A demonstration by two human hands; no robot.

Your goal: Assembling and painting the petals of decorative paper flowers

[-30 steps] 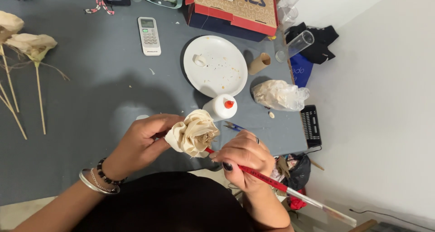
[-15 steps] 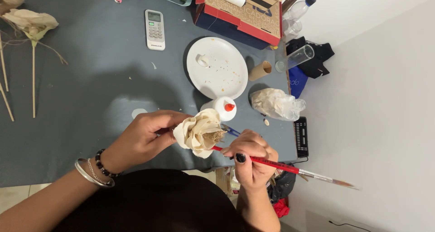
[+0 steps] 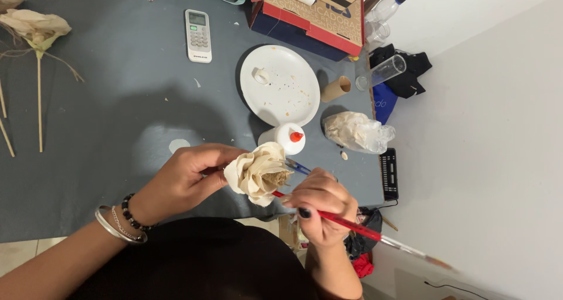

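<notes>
Paper flower (image 3: 258,174) is pinched from behind by left hand (image 3: 182,182); light, crushable petals. Paintbrush (image 3: 352,226) is gripped by closed right hand (image 3: 322,206).

Glue bottle (image 3: 285,138) stands between plate (image 3: 305,97) and paper flower (image 3: 258,173).

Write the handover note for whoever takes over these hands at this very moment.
Left hand: pinches the cream paper rose from behind, above the grey table.
Right hand: holds the red paintbrush, tip in the rose's centre.
Nearby: white glue bottle and white plate just beyond the rose.
Done: petals formed, centre looks brownish.
Left: cannot tell how much of the centre remains to brush.
</notes>
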